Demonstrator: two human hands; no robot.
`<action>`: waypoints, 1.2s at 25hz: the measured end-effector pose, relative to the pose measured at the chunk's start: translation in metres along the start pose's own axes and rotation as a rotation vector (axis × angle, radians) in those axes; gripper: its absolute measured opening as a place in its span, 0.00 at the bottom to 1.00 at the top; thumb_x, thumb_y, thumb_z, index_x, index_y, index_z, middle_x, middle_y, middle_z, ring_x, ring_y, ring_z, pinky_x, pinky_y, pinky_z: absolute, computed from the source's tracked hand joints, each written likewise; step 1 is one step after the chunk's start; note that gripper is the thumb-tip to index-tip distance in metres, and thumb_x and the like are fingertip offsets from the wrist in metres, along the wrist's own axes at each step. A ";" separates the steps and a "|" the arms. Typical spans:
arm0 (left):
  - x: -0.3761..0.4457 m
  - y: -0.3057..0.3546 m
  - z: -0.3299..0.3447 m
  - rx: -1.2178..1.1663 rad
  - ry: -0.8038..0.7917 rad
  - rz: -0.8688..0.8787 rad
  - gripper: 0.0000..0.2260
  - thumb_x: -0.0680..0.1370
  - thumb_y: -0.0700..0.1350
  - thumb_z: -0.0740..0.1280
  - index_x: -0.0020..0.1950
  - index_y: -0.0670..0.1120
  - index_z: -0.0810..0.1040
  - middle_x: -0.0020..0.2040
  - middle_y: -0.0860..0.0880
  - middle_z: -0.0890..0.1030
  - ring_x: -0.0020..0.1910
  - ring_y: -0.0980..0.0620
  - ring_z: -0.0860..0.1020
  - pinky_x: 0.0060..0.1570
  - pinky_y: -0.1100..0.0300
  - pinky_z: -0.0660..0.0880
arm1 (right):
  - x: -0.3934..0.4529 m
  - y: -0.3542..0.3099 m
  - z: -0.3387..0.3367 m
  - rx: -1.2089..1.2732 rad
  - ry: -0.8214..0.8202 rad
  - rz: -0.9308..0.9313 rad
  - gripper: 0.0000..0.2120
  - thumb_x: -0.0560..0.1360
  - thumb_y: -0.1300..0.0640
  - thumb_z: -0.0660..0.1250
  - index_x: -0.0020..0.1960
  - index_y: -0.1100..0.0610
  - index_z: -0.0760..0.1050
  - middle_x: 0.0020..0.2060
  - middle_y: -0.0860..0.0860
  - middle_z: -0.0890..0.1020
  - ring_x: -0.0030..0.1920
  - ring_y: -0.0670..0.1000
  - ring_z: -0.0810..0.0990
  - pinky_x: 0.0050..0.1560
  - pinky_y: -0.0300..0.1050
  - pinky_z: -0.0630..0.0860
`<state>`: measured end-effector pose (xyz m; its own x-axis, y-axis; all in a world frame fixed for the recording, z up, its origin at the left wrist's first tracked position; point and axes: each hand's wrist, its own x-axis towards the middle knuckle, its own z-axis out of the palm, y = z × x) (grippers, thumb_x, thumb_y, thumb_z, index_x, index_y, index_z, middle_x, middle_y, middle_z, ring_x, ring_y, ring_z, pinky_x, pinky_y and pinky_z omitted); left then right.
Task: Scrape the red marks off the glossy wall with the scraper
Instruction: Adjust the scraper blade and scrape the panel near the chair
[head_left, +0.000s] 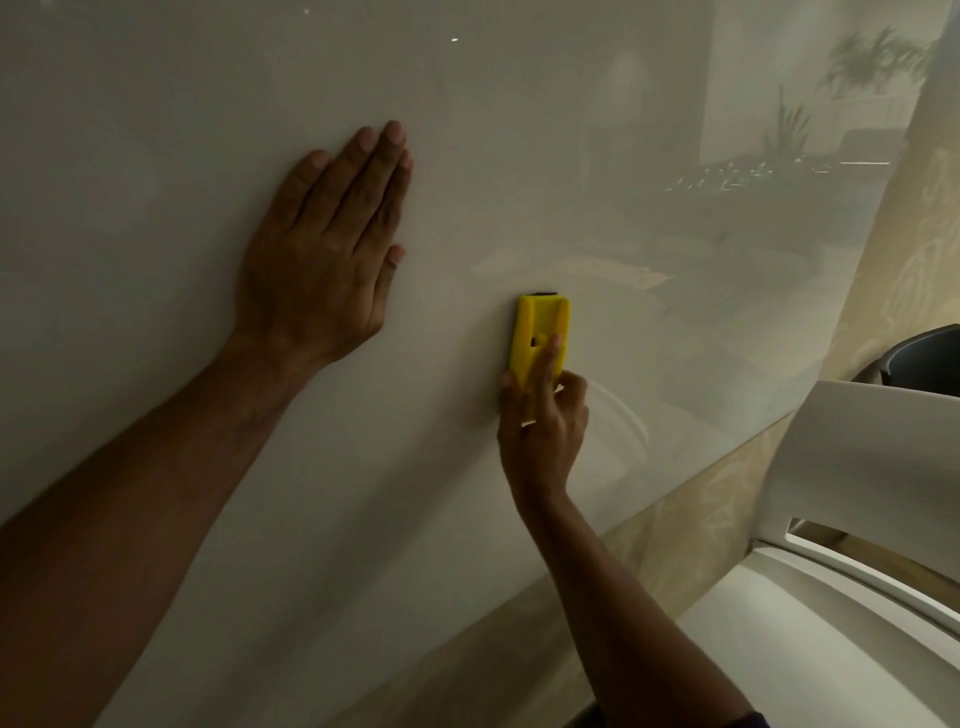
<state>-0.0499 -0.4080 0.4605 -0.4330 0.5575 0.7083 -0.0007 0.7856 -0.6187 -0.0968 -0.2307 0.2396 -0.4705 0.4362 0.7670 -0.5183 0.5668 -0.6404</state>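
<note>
Right hand (540, 421) grips scraper (537, 332) (yellow).

Glossy, smooth wall (519, 156) (mirror-like reflections); yellow plastic scraper (537, 332).

no readable text, no labels or numbers — scraper (540, 332) and wall (156, 104) unmarked

My left hand (324, 249) lies flat, fingers together and pointing up, arm outstretched. My right hand (543, 421) is pinched closed, forefinger extended upward, wrist bent.
</note>
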 end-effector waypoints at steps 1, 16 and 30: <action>0.000 0.000 0.000 0.003 -0.001 0.001 0.28 0.89 0.50 0.47 0.88 0.42 0.48 0.88 0.44 0.50 0.87 0.46 0.50 0.85 0.50 0.43 | -0.014 -0.008 0.001 0.009 -0.041 -0.068 0.29 0.83 0.48 0.64 0.81 0.57 0.63 0.50 0.60 0.76 0.44 0.61 0.77 0.44 0.53 0.76; -0.145 0.072 0.004 -0.543 -0.124 0.211 0.27 0.83 0.53 0.60 0.76 0.37 0.76 0.77 0.40 0.75 0.73 0.42 0.78 0.68 0.49 0.70 | -0.084 0.006 -0.066 -0.011 -0.570 -0.927 0.24 0.85 0.48 0.68 0.76 0.59 0.72 0.62 0.57 0.82 0.48 0.56 0.80 0.48 0.50 0.76; -0.146 0.293 0.017 -1.007 -0.369 0.374 0.29 0.81 0.58 0.68 0.75 0.40 0.75 0.64 0.42 0.82 0.58 0.44 0.82 0.56 0.50 0.82 | -0.069 0.128 -0.260 -0.333 -0.660 -0.420 0.30 0.77 0.34 0.68 0.71 0.51 0.74 0.57 0.50 0.85 0.53 0.51 0.80 0.54 0.44 0.73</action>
<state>-0.0023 -0.2642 0.1702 -0.4931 0.8203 0.2898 0.8373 0.5379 -0.0978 0.0546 -0.0061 0.1152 -0.6595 -0.2952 0.6913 -0.5548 0.8117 -0.1827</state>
